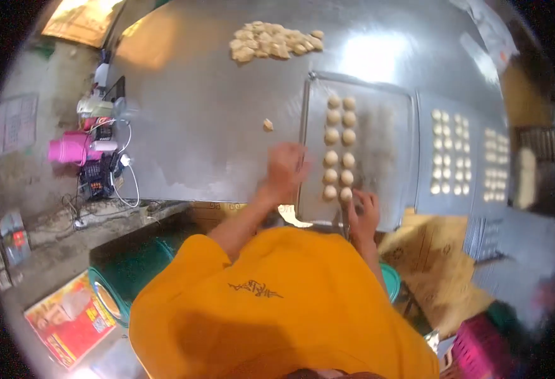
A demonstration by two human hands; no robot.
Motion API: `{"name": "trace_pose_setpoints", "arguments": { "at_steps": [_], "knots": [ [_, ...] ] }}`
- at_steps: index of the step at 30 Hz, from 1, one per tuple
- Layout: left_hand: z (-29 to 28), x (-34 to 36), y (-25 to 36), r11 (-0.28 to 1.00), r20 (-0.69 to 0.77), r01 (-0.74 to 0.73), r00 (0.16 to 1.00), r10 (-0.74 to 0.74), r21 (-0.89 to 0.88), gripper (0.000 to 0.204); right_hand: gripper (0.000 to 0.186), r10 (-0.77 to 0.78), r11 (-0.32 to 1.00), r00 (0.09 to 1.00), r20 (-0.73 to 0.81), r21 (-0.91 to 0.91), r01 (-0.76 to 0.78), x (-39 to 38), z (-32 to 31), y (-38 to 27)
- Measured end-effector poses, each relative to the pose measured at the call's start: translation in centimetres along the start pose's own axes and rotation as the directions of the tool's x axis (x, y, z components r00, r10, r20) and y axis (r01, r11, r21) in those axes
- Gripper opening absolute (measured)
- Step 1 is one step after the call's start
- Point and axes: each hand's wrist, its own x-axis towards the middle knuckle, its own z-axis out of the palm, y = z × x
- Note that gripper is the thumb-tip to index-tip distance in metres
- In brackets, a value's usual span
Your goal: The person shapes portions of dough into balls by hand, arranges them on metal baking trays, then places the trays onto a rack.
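My left hand (pixel 286 165), slightly blurred, is curled on the steel worktable (pixel 189 126) just left of the metal tray (pixel 385 164); what it holds, if anything, is hidden. My right hand (pixel 363 215) is at the tray's front with fingers apart, beside the nearest dough ball (pixel 346 194). Two columns of round dough balls (pixel 331 136) line the tray's left half. A small loose dough piece (pixel 268 125) lies above my left hand, and a heap of cut dough pieces (pixel 274 41) sits toward the back.
Two more trays of dough balls (pixel 443 202) (pixel 492 208) lie at the right. A pink container (pixel 69 151), cables and small items crowd the table's left edge. A green bin (pixel 103 284) stands lower left; a pink crate (pixel 480 347) stands lower right.
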Motion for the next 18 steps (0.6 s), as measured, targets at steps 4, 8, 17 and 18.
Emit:
{"name": "trace_pose_setpoints", "arguments": {
  "at_steps": [4,8,17,18],
  "knots": [
    [-1.9,9.2,-14.6,0.926,-0.196,0.275,0.954,-0.228,0.258,0.019,0.015,-0.025,0.999,0.997,-0.067,-0.023,0.024,0.3,-1.4,0.0],
    [-3.9,18.7,-23.3,0.866,-0.274,0.375,0.916,-0.292,0.331,0.02,0.011,-0.001,0.986,0.983,-0.184,-0.162,-0.03,0.4,-2.4,-2.2],
    [-10.2,14.3,-23.0,0.826,0.052,0.528,0.847,-0.529,-0.199,0.026,0.01,0.159,0.978,0.971,-0.18,0.161,-0.131,5.0,7.0,-10.6],
    [-11.1,11.1,-22.6,0.81,-0.019,0.545,0.827,-0.561,-0.214,0.024,0.013,0.205,0.962,0.978,-0.04,0.194,-0.193,6.9,9.2,-12.2]
  ]
}}
